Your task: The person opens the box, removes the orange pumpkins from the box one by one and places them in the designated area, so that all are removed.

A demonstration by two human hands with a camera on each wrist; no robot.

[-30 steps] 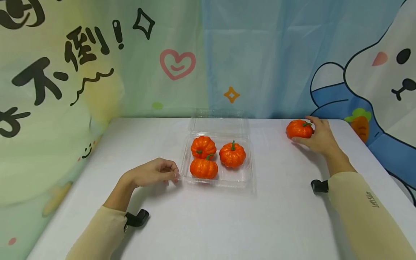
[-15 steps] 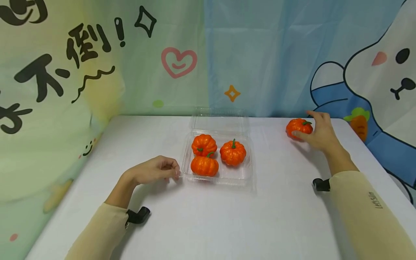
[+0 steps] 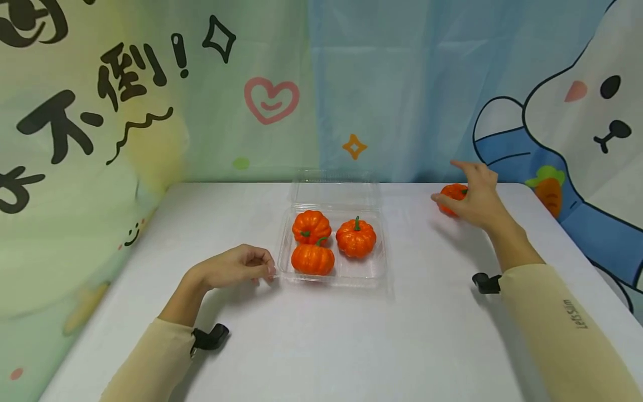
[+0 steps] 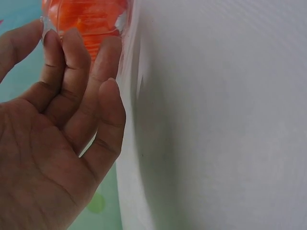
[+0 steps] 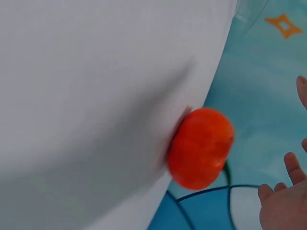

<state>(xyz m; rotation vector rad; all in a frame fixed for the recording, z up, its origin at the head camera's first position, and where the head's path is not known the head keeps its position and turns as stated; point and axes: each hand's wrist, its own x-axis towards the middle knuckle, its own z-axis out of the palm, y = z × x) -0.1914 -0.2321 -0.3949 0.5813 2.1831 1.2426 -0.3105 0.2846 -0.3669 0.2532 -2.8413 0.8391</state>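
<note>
A clear plastic clamshell box (image 3: pixel 359 280) stands mid-table with its lid (image 3: pixel 334 194) laid back. Inside are three small orange toy pumpkins: a rear one (image 3: pixel 310 225), a front one (image 3: pixel 312 260) and a right one (image 3: pixel 356 239). My left hand (image 3: pixel 236 265) pinches the box's front left corner; the left wrist view shows thumb and fingertip at a clear plastic tab (image 4: pixel 46 25). Near the far right edge sits another orange pumpkin (image 3: pixel 455 191), partly hidden behind my right hand (image 3: pixel 481 195). That hand is spread, apart from the pumpkin in the right wrist view.
The white table (image 3: pixel 321 340) reaches back to a printed cloth backdrop (image 3: pixel 397 84). A black wrist camera is on each sleeve, the left one (image 3: pixel 211 337) and the right one (image 3: pixel 486 283).
My right hand has let go of the far right pumpkin, spread its fingers, and moved up and left over it. The pumpkin stays on the table. My left hand keeps its place at the box corner.
</note>
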